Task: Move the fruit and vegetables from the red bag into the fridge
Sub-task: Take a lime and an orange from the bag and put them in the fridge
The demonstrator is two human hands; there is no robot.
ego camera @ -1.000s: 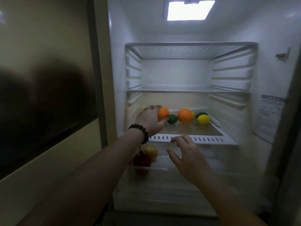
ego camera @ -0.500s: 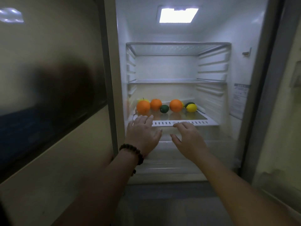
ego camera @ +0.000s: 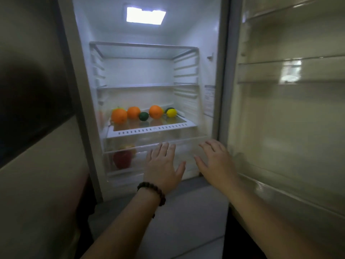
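The fridge stands open and lit. On its lowest glass shelf [ego camera: 149, 130] lie three oranges [ego camera: 119, 116], a dark green fruit [ego camera: 143, 116] and a yellow lemon [ego camera: 171, 113]. Below the shelf is a clear drawer [ego camera: 186, 144] holding a red fruit [ego camera: 122, 159] with a yellow one behind it. My left hand [ego camera: 162, 168], with a bead bracelet on the wrist, lies flat against the drawer front, fingers spread. My right hand [ego camera: 216, 163] is flat on the drawer's right part, also empty. The red bag is out of view.
The open fridge door [ego camera: 287, 109] with bare clear door racks stands at the right, close to my right arm. Two upper shelves [ego camera: 138, 86] inside are bare. A dark-panelled closed door [ego camera: 33, 101] fills the left side. Grey floor lies below.
My left hand let go of an orange on the shelf and came down. Both hands now press flat on the drawer front, which has slid in. The view has pulled back.
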